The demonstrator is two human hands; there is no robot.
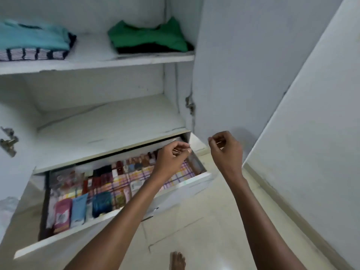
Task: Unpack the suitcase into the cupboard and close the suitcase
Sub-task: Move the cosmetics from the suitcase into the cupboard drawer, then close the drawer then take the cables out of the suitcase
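Head view, left hand point(171, 158) over open drawer point(120, 184)

A home bedroom: a white cupboard point(97, 63) with folded clothes point(33, 39) at eleven o'clock, a drawer point(116, 191) of toiletries (tubes, small bottles) at seven, tiled floor point(204, 221).

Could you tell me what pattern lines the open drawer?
A pink, yellow and purple check cloth, seen in the head view.

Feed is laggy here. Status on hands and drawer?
Left hand and right hand loosely curled, apparently empty. White cupboard drawer open, packed with small bottles. Suitcase out of view. Nothing blocking.
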